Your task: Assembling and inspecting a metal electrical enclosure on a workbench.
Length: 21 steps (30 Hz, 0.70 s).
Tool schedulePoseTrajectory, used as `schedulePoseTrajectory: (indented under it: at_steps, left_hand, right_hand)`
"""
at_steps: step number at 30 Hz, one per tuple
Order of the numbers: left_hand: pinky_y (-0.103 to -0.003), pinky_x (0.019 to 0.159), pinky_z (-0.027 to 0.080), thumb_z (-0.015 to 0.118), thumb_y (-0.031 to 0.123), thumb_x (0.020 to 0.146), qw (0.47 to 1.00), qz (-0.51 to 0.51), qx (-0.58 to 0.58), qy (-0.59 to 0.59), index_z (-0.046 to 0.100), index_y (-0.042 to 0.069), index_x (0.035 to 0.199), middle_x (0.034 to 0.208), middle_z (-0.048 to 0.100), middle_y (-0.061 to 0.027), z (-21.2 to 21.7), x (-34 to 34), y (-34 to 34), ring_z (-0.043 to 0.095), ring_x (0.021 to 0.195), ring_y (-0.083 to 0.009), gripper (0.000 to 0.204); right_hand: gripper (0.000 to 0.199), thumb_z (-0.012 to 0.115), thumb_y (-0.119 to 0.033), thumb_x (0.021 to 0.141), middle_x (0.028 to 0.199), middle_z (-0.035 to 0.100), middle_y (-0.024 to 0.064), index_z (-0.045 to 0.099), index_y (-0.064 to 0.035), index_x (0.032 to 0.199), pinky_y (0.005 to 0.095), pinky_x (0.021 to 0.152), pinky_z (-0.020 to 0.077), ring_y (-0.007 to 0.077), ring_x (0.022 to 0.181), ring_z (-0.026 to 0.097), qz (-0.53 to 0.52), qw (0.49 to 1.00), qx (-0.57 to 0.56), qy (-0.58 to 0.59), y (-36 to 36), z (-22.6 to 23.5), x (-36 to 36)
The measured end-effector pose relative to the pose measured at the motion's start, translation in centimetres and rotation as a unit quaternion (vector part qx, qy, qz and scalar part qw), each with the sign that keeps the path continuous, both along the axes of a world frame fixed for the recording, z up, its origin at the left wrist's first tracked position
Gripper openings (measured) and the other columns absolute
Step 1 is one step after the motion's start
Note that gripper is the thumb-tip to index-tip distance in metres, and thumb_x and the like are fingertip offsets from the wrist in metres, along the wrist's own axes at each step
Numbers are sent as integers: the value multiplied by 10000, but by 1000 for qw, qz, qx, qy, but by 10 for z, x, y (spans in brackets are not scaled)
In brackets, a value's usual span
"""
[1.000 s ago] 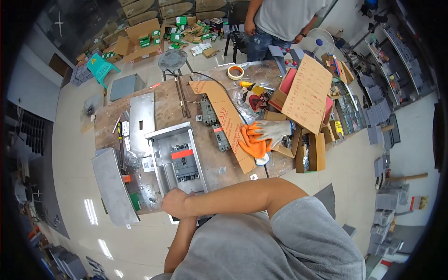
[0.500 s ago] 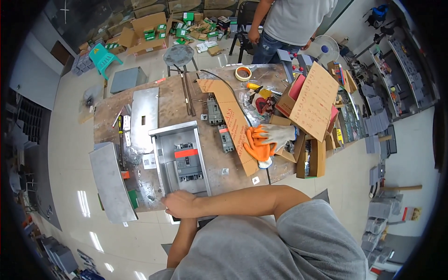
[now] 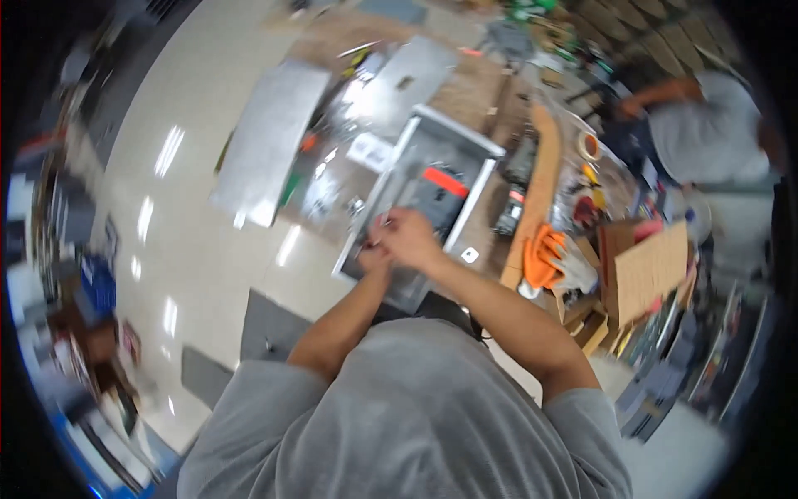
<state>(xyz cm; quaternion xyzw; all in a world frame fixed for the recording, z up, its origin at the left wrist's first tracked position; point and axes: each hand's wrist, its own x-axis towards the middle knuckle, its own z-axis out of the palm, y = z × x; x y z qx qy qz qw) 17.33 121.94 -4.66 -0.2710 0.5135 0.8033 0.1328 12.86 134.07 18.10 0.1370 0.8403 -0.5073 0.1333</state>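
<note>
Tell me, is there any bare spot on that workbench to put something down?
Little. A strip of bare wood shows on the workbench between the flat metal cover and the open metal box. Right of the box it is crowded: orange gloves, cardboard box, tape roll. Both hands work at the box's near edge.

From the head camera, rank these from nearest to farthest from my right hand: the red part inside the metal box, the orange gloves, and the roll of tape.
From the right hand:
1. Red part, just beyond the hand, inside the open metal box.
2. Orange gloves, off to the right on the table.
3. Roll of tape, farther away to the upper right.
</note>
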Motion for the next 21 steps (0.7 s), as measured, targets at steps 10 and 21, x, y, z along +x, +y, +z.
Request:
schedulePoseTrajectory:
  at_steps: [10,21]
  left_hand:
    - [-381,614,508,544,175,923,920,-27,-391,-10,615,103,1042,933,625,-61,-165,31,8,608,788,-213,156]
    - [-388,670,508,542,330,925,842,-287,-445,102,637,100,1046,961,655,-76,-179,21,-24,629,831,-220,277]
  right_hand:
    - [220,580,-206,843,718,665,135,669,-6,822,389,603,533,262,682,671,274,909,289,121,-3,40,-14]
    - [199,602,-116,732,996,607,191,713,7,843,398,729,553,312,911,618,246,917,310,51,-29,68,0]
